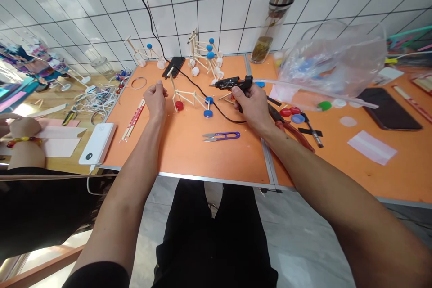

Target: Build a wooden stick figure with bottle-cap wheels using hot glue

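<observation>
My right hand (251, 105) is wrapped round the grip of a black hot glue gun (232, 83), its nozzle pointing left over the orange table (189, 148). My left hand (155, 98) is closed in a loose fist just left of a small stick-built bicycle (191, 98) with red and blue bottle-cap wheels; what its fingers pinch is too small to make out. The gun's black cord (222, 117) runs under the model toward my right hand.
Purple thread snips (222, 136) lie in front of the model. More stick bicycles (205, 56) stand at the back by a glass bottle (273, 24). Red pliers (293, 130), loose caps, a clear bag (334, 65) and a phone (388, 108) sit right. Another person's arm (23, 137) rests at left.
</observation>
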